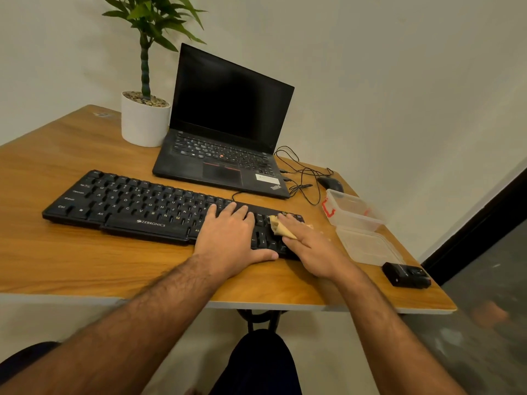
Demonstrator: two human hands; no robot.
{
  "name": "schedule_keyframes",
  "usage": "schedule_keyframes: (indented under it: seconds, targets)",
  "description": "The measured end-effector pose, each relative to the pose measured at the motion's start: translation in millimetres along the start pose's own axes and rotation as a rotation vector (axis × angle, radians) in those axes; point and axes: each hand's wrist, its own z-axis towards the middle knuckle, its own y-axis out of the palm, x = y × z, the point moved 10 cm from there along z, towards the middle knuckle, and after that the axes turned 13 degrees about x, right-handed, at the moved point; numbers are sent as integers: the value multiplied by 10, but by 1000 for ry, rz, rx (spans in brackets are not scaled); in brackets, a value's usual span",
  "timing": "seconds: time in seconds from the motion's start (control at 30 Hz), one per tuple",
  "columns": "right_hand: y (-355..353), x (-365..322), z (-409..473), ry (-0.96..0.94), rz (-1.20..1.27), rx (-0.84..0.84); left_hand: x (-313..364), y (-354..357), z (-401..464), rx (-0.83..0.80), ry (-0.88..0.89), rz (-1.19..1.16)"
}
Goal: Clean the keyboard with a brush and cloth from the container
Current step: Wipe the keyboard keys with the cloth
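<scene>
In the head view, a long black plastic keyboard (159,208) lies across the middle of the wooden table (71,252), parallel to its near edge. The left hand (228,238) rests flat on the keyboard's right half, fingers straight and spread, holding nothing. The right hand (308,246) presses a crumpled tan cloth (278,226) onto the keyboard's right end, fingers extended over it; whether the thumb pinches it, I cannot tell. Near the table's right edge stands a clear plastic container with a red clasp (352,210), its clear lid (368,246) lying just in front of it. An open black laptop (228,129) sits behind the keyboard, toward the table's far edge.
</scene>
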Motion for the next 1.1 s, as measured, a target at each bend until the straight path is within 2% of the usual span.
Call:
schedule_keyframes:
  seconds: [0.17, 0.3, 0.37, 0.5, 0.6, 0.7, 1.1]
  targets:
    - [-88, 143, -55, 60, -17, 51, -4, -8, -4, 3, -9, 0]
    - [-8, -116, -99, -28, -75, 107, -8, -18, -13, 17, -12, -7]
    - [15, -131, -175, -57, -55, 79, -14, -24, -19, 16, -13, -9]
    - [-74, 76, -264, -10, -60, 30, -11, -20, -19, 10, -15, -14]
    - [-66, 9, -257, -3, -75, 71, -13, -24, -22, 14, -15, -14]
    - [-2, -172, -303, -83, -87, 111, -8, -30, -25, 14, -13, -12]
    - [-36, -8, -705, -109, -74, 0, -19, -33, -27, -4, -20, -27]
